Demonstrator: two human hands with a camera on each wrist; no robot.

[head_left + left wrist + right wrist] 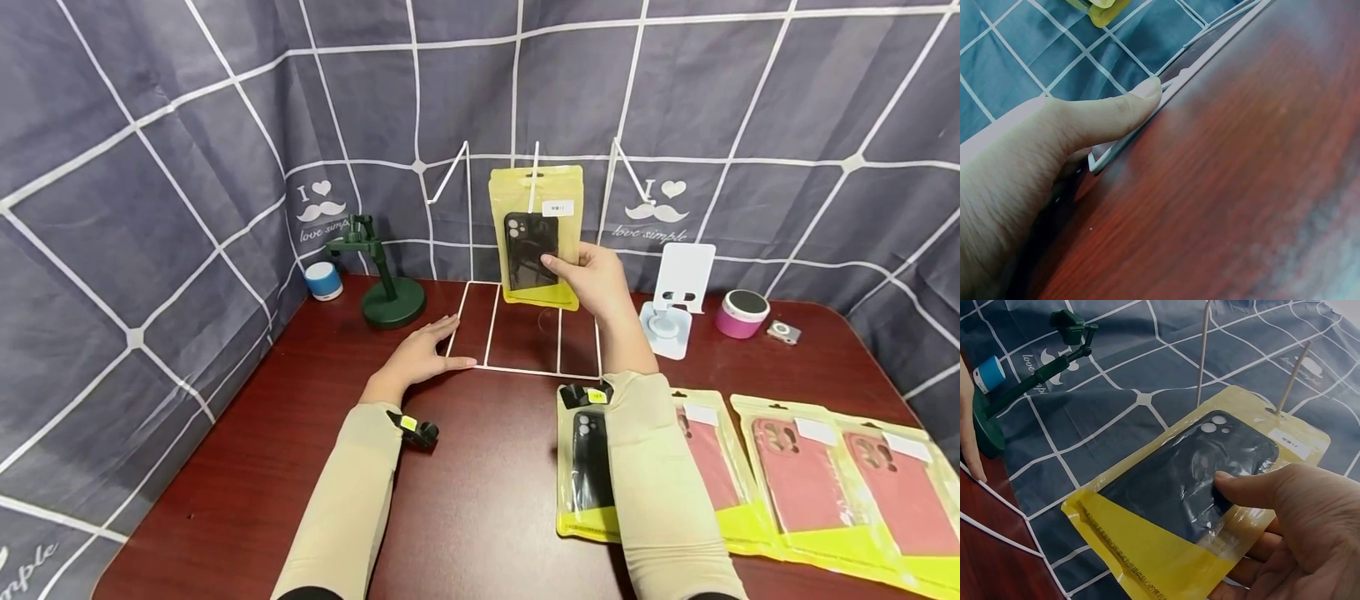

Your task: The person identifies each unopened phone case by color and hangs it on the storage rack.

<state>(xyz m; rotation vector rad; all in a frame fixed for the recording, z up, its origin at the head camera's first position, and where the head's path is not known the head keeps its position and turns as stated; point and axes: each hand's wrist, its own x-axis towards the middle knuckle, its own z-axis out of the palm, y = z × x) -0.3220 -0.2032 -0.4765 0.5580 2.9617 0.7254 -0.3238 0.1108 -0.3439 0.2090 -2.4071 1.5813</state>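
My right hand (596,279) pinches the right edge of a yellow-backed clear bag, thumb in front and fingers behind. Inside this packaged phone case (1191,469) shows black, with camera holes at the top and a white label. In the head view the middle prong (533,187) of a white wire rack (540,372) overlaps the bag's upper part; in the right wrist view it meets the hanging hole. My left hand (420,354) rests at the rack base's front left corner, thumb (1116,115) along the front wire, fingers straight at the side wire.
Several bagged phone cases (806,483), black and pink, lie at the right front, partly under my right sleeve. A green stand (393,302) and blue speaker (323,282) are at the back left. A white phone stand (684,279), pink speaker (741,315) and small silver gadget (783,332) sit right.
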